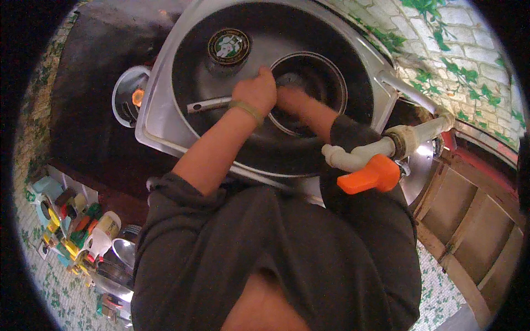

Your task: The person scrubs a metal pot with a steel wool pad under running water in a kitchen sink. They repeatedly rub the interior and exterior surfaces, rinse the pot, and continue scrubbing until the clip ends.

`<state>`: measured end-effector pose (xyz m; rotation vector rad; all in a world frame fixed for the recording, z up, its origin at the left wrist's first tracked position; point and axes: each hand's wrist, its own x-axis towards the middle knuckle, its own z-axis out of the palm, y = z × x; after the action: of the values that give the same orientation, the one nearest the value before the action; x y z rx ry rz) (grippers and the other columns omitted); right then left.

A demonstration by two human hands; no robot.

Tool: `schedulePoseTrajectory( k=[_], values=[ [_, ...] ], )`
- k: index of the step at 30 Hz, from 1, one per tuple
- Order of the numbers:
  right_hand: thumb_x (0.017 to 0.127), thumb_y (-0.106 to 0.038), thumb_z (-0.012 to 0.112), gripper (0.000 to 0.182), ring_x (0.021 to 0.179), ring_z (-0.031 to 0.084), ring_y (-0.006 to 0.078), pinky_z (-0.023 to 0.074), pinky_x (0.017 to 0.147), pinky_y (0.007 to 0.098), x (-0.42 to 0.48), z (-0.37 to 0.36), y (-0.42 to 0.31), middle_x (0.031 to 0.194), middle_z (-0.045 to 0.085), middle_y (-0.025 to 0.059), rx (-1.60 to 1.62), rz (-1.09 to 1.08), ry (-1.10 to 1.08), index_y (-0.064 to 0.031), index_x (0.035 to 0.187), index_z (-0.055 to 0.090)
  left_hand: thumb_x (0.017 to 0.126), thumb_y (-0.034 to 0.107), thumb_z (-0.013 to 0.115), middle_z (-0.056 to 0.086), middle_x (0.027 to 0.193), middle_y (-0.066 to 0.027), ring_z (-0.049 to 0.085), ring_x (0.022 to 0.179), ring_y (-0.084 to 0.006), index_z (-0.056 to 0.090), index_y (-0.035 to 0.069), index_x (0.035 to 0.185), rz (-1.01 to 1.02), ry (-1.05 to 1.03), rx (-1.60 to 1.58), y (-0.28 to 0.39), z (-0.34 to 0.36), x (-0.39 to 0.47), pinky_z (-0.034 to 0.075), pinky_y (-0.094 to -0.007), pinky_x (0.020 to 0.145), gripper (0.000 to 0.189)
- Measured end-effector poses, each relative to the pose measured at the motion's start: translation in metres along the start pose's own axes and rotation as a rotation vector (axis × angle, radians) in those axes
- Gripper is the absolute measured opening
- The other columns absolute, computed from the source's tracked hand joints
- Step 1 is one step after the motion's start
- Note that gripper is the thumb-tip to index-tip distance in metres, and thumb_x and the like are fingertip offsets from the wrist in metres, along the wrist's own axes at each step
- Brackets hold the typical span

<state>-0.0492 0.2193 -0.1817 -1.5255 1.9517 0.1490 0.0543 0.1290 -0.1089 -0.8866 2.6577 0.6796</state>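
Observation:
A round metal saucepan (337,74) stands tilted or upright, I cannot tell which, inside a round stainless steel sink (194,72). My left hand (254,93) grips it where the long metal handle (207,105) meets the rim. Inside the pan, against its left wall, is my right hand (295,101), slightly blurred. Its fingers are hidden, so whatever they may hold does not show. A jar with a dark printed lid (229,46) sits in the sink beyond my left hand.
A pale plastic tap with an orange lever (368,176) juts over my right forearm. Left of the sink is a grey container (120,97) with an orange item inside. Several bottles and utensils (83,231) crowd the lower left. A wooden panelled frame (468,223) stands at right.

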Motion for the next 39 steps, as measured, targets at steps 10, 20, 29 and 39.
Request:
schedulePoseTrajectory(
  k=[10,20,29,39],
  values=[
    [0.082,-0.022,0.044,0.029,0.084,0.061,0.0386,0.0495,0.073,0.0439,-0.033,0.030,0.044,0.094,0.060,0.0261,-0.100,0.247,-0.019,-0.0038,0.099,0.060,0.080,0.013,0.044,0.062,0.079,-0.0247,0.063,0.073,-0.0389,0.041,-0.002,0.104,-0.001,0.045,-0.043,0.004,0.007,0.006,0.050,-0.0466,0.066,0.028],
    [0.081,-0.019,0.047,0.027,0.085,0.062,0.0329,0.0500,0.074,0.0425,0.012,-0.008,0.038,0.092,0.063,0.0215,-0.245,0.195,0.153,-0.0034,0.096,0.063,0.078,0.011,0.046,0.063,0.079,-0.0238,0.063,0.073,-0.0362,0.042,-0.002,0.097,0.021,0.032,-0.011,0.004,0.006,0.000,0.050,-0.0428,0.066,0.023],
    [0.078,-0.013,0.048,0.023,0.086,0.063,0.0308,0.0506,0.073,0.0406,-0.045,0.020,0.021,0.092,0.064,0.0178,-0.223,0.087,-0.244,-0.0040,0.089,0.066,0.078,0.010,0.046,0.062,0.081,-0.0253,0.062,0.077,-0.0386,0.042,-0.002,0.099,0.004,-0.008,-0.068,0.010,0.002,0.004,0.050,-0.0454,0.069,0.024],
    [0.082,-0.015,0.046,0.025,0.089,0.062,0.0298,0.0504,0.076,0.0398,-0.036,-0.011,0.046,0.102,0.061,0.0175,-0.211,0.302,-0.004,-0.0030,0.097,0.062,0.078,0.011,0.047,0.062,0.082,-0.0264,0.062,0.078,-0.0391,0.041,-0.002,0.098,0.016,-0.008,-0.098,0.004,0.002,-0.001,0.049,-0.0455,0.071,0.026]
  ],
)
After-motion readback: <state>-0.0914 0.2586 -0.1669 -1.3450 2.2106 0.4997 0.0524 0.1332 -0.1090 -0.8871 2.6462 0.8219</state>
